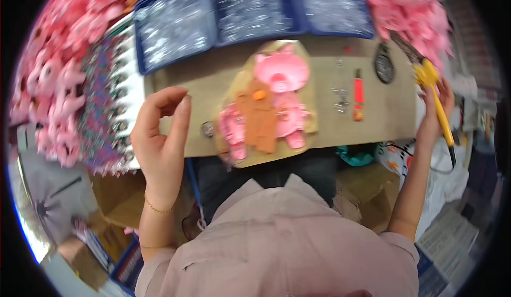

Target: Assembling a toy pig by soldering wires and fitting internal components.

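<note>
My left hand (159, 137) is raised over the left part of the table, its thumb and forefinger tips brought together in a pinch. Whatever they hold, if anything, is too small to make out. Far to the right, my right hand (444, 103) has its fingers around a yellow corded tool (442, 117) with a slim handle and a black end. Between the hands, a pink pig figure (282, 71) lies on a yellowish mat (247, 84), with brown pieces (259, 121) and a small orange piece (259, 95) on it.
Blue trays (213, 34) of clear plastic pieces line the back. Pink plush-like figures (58, 100) pile up left and right. A red utility knife (359, 97), small clear bits (340, 100) and a black oval object (384, 65) lie right of the mat.
</note>
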